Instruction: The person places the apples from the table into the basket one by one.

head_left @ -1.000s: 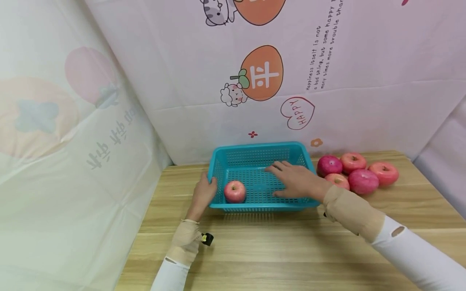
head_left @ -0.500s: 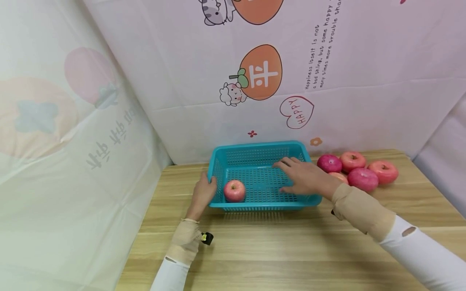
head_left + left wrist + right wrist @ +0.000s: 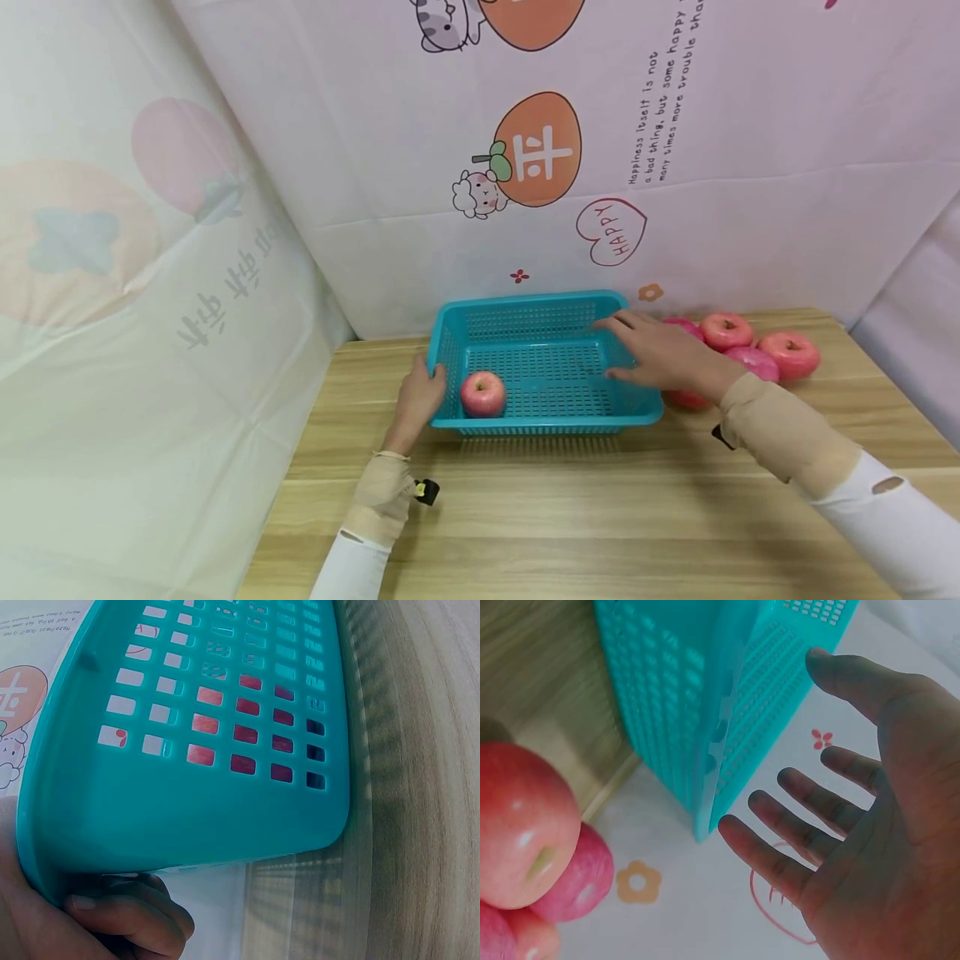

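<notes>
A teal plastic basket [image 3: 525, 423] with mesh walls stands on the wooden table against the back cloth. One red apple [image 3: 483, 394] rests inside it, near the front left corner. My left hand [image 3: 420, 396] grips the basket's left rim; the left wrist view shows its fingers [image 3: 142, 919] curled under that rim. My right hand [image 3: 667, 354], palm down with fingers spread, is over the basket's right end and holds nothing. Beyond it on the right lies a group of apples, among them a light red apple [image 3: 727, 331] and a darker pink apple [image 3: 753, 364], partly hidden by the hand.
Another light red apple [image 3: 789, 354] lies at the group's right side. A printed white cloth [image 3: 405, 250] hangs right behind the table [image 3: 525, 517], and a second cloth [image 3: 150, 400] hangs along the left. Small black cameras [image 3: 427, 492] sit at both wrists.
My right hand has moved right, from above the basket's middle to its right end, now covering part of the apple group. The left hand and basket stay put.
</notes>
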### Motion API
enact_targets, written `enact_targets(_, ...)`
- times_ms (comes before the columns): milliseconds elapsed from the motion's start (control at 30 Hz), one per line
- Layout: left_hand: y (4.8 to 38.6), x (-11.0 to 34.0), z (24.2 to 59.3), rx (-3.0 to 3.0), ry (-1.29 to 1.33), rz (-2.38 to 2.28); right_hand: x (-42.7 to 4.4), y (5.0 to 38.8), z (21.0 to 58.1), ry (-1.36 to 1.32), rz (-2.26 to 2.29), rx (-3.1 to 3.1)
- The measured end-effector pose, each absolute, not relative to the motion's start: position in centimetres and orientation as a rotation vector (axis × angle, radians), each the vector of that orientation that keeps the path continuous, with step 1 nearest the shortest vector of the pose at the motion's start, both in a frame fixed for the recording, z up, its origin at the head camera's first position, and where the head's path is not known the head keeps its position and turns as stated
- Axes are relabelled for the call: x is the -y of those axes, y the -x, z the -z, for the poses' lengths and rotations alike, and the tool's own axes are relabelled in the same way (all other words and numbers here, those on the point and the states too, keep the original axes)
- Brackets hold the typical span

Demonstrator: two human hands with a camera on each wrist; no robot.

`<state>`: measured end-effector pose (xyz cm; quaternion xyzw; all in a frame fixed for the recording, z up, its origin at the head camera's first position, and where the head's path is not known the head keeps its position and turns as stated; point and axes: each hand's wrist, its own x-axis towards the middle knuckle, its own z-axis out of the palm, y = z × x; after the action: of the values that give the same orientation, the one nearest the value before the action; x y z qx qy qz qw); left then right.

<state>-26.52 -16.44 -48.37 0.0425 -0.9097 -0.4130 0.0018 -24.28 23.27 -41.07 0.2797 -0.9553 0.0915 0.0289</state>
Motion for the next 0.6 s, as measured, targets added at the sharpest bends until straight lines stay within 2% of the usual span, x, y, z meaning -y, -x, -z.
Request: enact_targets(600, 26.7, 16.5, 48.6, 2.845, -0.139, 1.312, -27.4, 24.2, 41.3, -0.676, -0.265, 3.021)
